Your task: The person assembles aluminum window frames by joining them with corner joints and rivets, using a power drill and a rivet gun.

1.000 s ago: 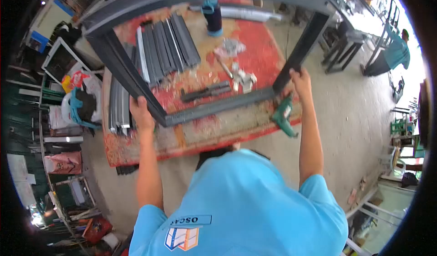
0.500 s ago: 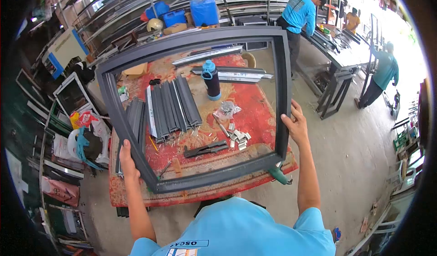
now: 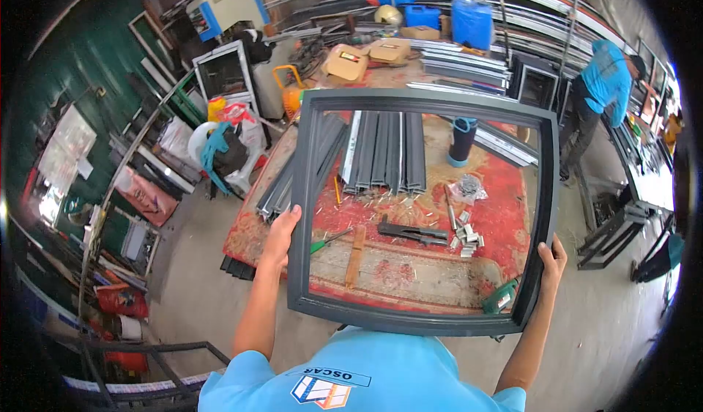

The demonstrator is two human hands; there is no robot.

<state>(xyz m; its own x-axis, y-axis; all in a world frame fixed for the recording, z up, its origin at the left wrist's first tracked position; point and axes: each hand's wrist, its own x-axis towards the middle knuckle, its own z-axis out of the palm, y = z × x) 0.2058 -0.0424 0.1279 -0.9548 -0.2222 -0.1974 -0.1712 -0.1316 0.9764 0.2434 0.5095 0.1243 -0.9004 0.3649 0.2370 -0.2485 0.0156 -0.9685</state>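
Note:
A dark grey rectangular window frame point(image 3: 428, 103) is held up in front of my body, over the near part of the table. My left hand point(image 3: 280, 240) grips its left side, thumb pointing up. On the opposite side, my right hand point(image 3: 553, 262) has its fingers round the frame, thumb showing. Through the opening I see a bundle of grey profiles point(image 3: 384, 152), a dark bottle with a blue base point(image 3: 461, 145), a black tool point(image 3: 412, 231), small metal pieces point(image 3: 467, 238), a bag of small parts point(image 3: 467, 188) and a green-handled screwdriver point(image 3: 322, 245).
The table point(image 3: 249, 218) has a worn red covering. A green power tool point(image 3: 501, 296) lies at its near right. Blue containers point(image 3: 471, 24) stand at the back. One person point(image 3: 602, 82) bends over a bench at right. White chairs with bags point(image 3: 238, 156) stand left.
The frame has come lower and closer to my body, with both hands still on it. My view has turned left, so the table now appears further right.

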